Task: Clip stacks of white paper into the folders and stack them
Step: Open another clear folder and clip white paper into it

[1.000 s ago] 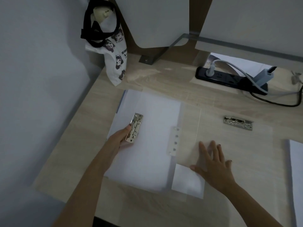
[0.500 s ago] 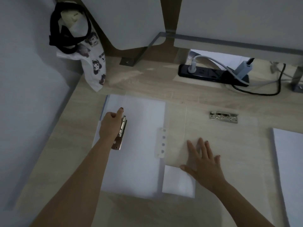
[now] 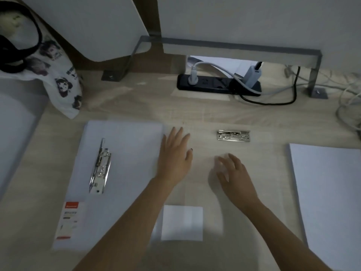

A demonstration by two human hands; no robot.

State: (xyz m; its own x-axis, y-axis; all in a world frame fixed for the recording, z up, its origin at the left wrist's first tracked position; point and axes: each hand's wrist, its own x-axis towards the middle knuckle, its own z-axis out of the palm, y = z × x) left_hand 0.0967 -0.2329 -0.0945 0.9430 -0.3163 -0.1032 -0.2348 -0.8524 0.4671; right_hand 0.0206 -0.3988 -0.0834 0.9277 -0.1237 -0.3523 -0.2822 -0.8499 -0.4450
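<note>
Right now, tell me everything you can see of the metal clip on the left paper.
The left metal clip is a long, narrow, shiny silver clamp with a stamped base plate and a thin lever along it. It lies on the white paper at the left, long axis running away from the person, slightly slanted. Whether the lever is locked down cannot be told. Neither hand touches it; the left hand rests to its right.

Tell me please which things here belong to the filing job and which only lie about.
For the job: left paper stack; left clip; right clip; right paper stack; clear folder.
Lying about: printed bag; power strip.
</note>
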